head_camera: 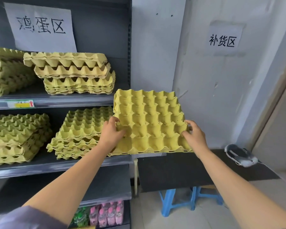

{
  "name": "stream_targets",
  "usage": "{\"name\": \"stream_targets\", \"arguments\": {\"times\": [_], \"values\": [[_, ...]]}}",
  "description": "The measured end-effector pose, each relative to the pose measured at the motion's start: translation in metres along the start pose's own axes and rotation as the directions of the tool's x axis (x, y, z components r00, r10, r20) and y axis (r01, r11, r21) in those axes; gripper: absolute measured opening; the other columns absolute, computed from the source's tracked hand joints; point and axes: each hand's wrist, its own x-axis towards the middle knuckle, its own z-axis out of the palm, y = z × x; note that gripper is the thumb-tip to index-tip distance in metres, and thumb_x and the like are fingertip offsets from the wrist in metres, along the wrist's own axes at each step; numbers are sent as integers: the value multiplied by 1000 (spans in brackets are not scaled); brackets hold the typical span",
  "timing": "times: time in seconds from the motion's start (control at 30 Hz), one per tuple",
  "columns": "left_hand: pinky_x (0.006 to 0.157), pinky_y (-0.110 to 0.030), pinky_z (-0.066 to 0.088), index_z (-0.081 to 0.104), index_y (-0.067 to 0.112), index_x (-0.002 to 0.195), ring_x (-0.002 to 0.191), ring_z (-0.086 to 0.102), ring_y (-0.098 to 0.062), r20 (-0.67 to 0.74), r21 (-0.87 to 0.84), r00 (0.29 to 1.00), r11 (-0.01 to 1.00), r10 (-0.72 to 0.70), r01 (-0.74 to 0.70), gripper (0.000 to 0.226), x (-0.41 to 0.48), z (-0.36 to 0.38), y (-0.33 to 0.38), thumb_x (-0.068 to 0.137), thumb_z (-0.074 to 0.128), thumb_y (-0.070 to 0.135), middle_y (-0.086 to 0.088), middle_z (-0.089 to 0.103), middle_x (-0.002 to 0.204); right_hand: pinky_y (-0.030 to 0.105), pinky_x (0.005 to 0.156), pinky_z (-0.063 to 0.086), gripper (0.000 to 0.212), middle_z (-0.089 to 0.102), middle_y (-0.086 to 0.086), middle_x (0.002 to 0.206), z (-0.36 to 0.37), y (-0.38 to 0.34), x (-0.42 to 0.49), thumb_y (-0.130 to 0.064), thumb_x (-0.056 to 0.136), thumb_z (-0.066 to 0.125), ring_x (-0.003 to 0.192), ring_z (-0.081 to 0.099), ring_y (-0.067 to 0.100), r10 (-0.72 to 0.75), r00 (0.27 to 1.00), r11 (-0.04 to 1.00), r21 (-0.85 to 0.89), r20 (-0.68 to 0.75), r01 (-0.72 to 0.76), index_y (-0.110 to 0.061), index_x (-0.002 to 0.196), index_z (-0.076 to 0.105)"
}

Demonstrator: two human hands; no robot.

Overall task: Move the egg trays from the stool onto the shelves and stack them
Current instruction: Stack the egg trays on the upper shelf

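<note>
Forearms reach in from 6 o'clock, both hands holding one egg tray (149, 119).
At its left edge the left hand (111, 132) grips with fingers curled into the cups; the right hand (196, 138) grips the right edge. It is held tilted at centre, above the dark-topped blue stool (177, 200) at 5 o'clock, just beside a tray stack (79, 129) at 9 o'clock on the middle shelf (56, 164).

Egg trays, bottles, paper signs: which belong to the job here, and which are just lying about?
Job: held egg tray, gripped by left hand and right hand; tray stacks on the shelf; blue stool.
Lying about: bottles below; shelf sign; wall sign.
</note>
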Motion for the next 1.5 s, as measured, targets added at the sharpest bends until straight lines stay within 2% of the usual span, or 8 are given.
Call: {"name": "stream_targets", "arguments": {"times": [0.1,0.37,0.7,0.9,1.03,1.17,1.3,1.5], "values": [[57,-21,38,44,12,121,68,44,-9,39,7,999,1000,11,-11,39,-5,-19,-28,86,62,17,-8,40,111,42,97,45,45,52,1,133,27,-7,-22,-13,87,57,114,53,23,7,1000,1000,18,-2,-7,-30,128,49],[69,-26,39,45,12,118,67,46,-9,41,45,999,999,-32,30,37,-18,-77,-103,86,61,19,-5,40,111,37,96,44,46,54,2,128,108,-31,-70,-10,88,56,113,51,19,10,997,998,62,72,-15,-30,129,50],[76,-26,34,44,12,116,87,45,-19,-144,-20,990,1000,6,-9,34,-10,-135,-123,85,58,10,-1,35,110,39,101,42,51,51,0,127,146,-94,-57,-5,87,55,117,47,18,-161,987,974,165,7,158,-29,131,49],[64,-9,31,47,12,116,76,40,-3,-299,-64,952,993,72,-96,33,15,-165,-113,85,56,6,-2,37,110,39,102,42,54,51,-1,133,154,-137,-37,-4,86,54,121,47,18,-260,964,936,230,-61,267,-28,133,48],[74,-20,32,48,11,117,86,42,-13,-371,-63,923,989,102,-135,34,36,-185,-98,85,56,6,-4,39,111,38,104,40,55,50,-2,136,152,-170,-15,-2,85,54,123,45,17,-327,938,905,248,-115,345,-24,135,49],[74,-12,31,46,11,123,95,39,-13,-420,-59,899,985,121,-160,40,53,-204,-86,84,56,6,-3,39,112,38,106,39,54,51,-1,138,155,-201,12,-4,86,54,125,46,18,-371,921,881,266,-122,390,-22,136,49],[84,-26,32,41,16,131,103,43,-15,-429,-86,895,981,121,-174,52,68,-226,-85,82,58,11,-5,46,121,42,106,40,53,50,-2,139,163,-228,30,-9,88,53,127,45,17,-402,909,858,300,-113,417,-25,137,47],[83,-34,42,42,21,133,105,50,-24,-396,-161,913,971,103,-179,71,92,-266,-80,64,54,34,-8,52,121,37,94,46,49,55,-4,129,174,-269,50,-17,86,55,109,52,12,-394,915,826,405,-83,392,-32,133,47]]}}
